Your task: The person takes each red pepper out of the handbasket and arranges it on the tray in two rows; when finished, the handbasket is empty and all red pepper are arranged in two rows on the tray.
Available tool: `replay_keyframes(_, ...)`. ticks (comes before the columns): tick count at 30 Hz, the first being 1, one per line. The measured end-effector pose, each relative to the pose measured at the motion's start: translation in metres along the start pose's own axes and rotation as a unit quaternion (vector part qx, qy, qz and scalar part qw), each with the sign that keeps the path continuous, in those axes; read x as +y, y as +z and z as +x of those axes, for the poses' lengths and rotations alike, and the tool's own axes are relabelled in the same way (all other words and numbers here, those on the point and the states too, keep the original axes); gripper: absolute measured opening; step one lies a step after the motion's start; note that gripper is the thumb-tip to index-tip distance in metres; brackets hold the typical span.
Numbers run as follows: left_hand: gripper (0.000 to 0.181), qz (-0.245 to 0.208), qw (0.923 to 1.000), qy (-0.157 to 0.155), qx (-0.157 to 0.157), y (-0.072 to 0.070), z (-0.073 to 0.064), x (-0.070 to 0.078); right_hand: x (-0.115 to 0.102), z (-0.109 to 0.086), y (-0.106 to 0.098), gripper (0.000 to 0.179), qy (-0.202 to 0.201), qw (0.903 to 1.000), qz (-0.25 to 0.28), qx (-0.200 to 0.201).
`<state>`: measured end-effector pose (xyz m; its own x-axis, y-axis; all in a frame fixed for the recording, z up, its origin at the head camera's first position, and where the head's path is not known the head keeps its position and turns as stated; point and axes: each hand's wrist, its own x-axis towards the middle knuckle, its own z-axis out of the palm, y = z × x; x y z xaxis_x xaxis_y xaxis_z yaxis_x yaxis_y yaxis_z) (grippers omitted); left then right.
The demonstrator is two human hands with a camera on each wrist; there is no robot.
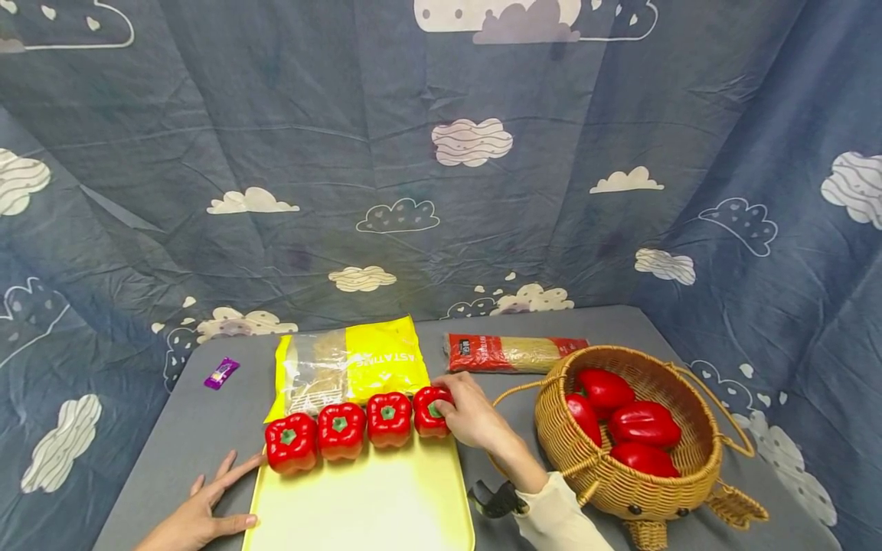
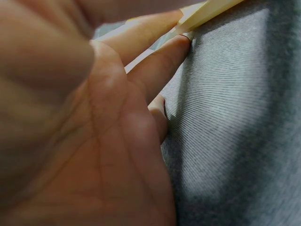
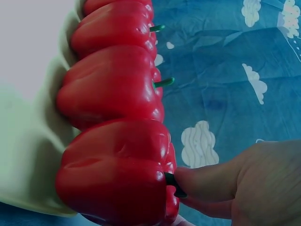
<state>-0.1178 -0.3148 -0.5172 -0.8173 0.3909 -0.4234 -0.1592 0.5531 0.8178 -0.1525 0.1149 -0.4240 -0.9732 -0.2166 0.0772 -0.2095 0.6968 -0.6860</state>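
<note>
Red bell peppers with green stems stand upright in a row along the far end of a pale yellow tray [image 1: 358,505]. My right hand [image 1: 472,413] grips the rightmost bell pepper [image 1: 429,417]. In the right wrist view the thumb lies against the green stem [image 3: 175,184] of this pepper [image 3: 113,174]; the other fingers are mostly hidden. At the tray's left edge, my left hand [image 1: 200,509] rests with fingers spread, fingertips touching the rim. The left wrist view shows its palm [image 2: 113,155] beside the grey tabletop. The leftmost bell pepper [image 1: 291,451] stands nearest to this hand.
To the right stands a wicker basket [image 1: 586,474] with several red peppers [image 1: 644,425] inside. Behind the row lies a yellow pasta bag [image 1: 382,360]. A red noodle packet [image 1: 517,353] lies at the back, and a small purple wrapper [image 1: 221,373] at the far left.
</note>
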Motion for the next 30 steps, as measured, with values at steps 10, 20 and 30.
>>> replay_keyframes(10, 0.083, -0.008, 0.9998, 0.016, -0.006, 0.000, 0.000, -0.006, 0.003, 0.001, 0.003, 0.029, -0.003, 0.9999, -0.010, -0.002)
replay_keyframes(20, 0.088, 0.010, 0.9998, -0.015, -0.004, 0.000, 0.002, 0.000, 0.002, 0.002, 0.002, 0.030, 0.003, 0.9995, -0.022, -0.022)
replay_keyframes(30, 0.081, -0.005, 0.9999, 0.013, -0.004, -0.002, 0.005, -0.014, 0.002, 0.004, 0.003, 0.029, -0.006, 0.9986, -0.033, -0.042)
